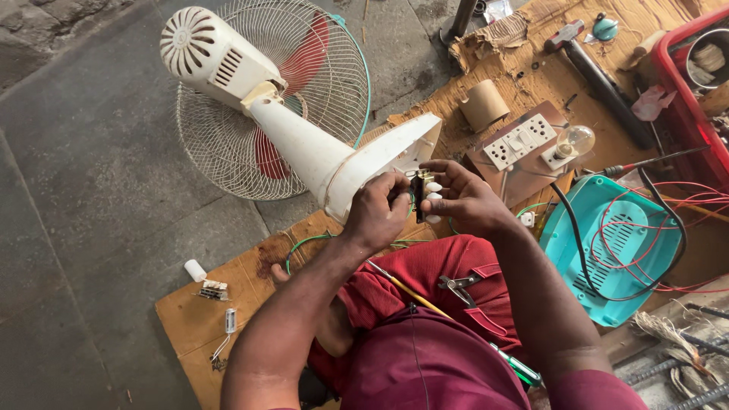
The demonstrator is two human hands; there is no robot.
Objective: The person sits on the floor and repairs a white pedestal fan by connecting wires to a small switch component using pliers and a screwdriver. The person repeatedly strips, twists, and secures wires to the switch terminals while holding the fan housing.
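- My left hand [377,212] grips the open lower end of the white fan stand [334,156], fingers curled around its edge.
- My right hand [463,199] pinches a small black switch block [420,193] with white buttons, just beside the stand's opening.
- The fan [258,91] lies tilted on the floor to the far left, its wire cage and red blades behind the motor housing.
- A switchboard [520,144] with a bulb [575,140] sits on cardboard at the far right.
- A teal base cover [619,243] holding red wires lies to the right.
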